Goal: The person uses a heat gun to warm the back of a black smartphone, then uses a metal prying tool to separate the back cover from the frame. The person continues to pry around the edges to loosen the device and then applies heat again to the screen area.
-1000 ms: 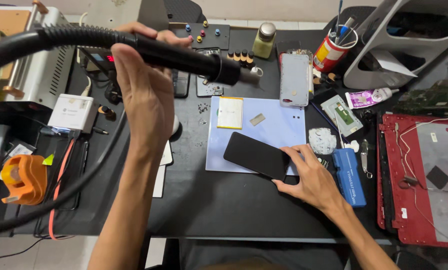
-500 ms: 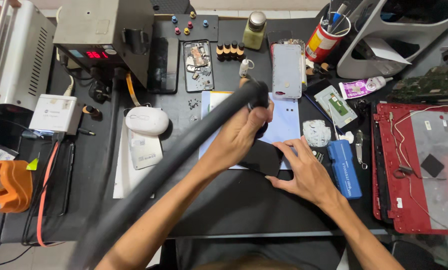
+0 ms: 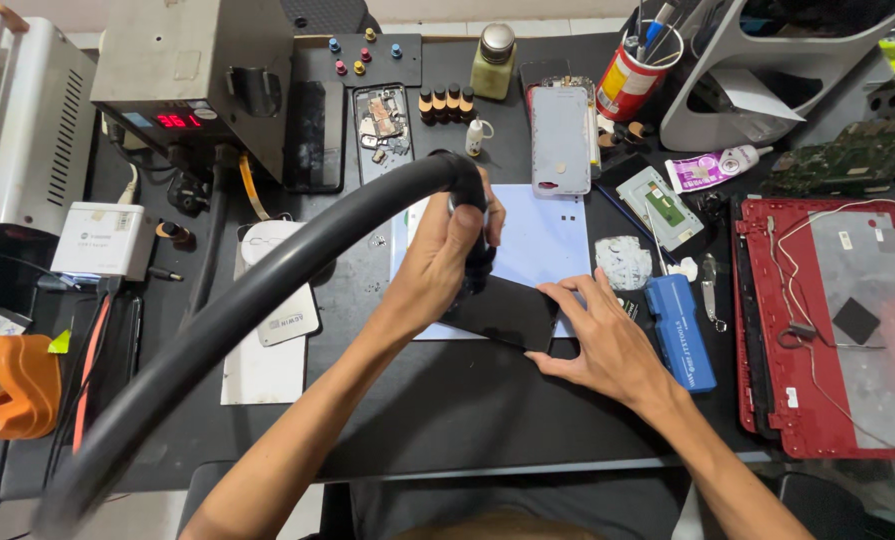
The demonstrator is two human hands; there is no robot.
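Observation:
My left hand grips the black handle of a hot-air tool, its thick black hose curving away to the lower left. The tool's tip points down at a dark phone that lies on a pale blue work mat. My right hand rests flat on the table, fingers spread, pressing the phone's right edge and corner.
A grey hot-air station with a red display stands at the back left. An opened red laptop shell lies at the right, a blue tool case beside my right hand. Small bottles, a pen cup and phone parts line the back.
My left hand has brought the hot-air tool from high above the desk down to the phone, handle now upright over it. My right hand stays on the phone's edge.

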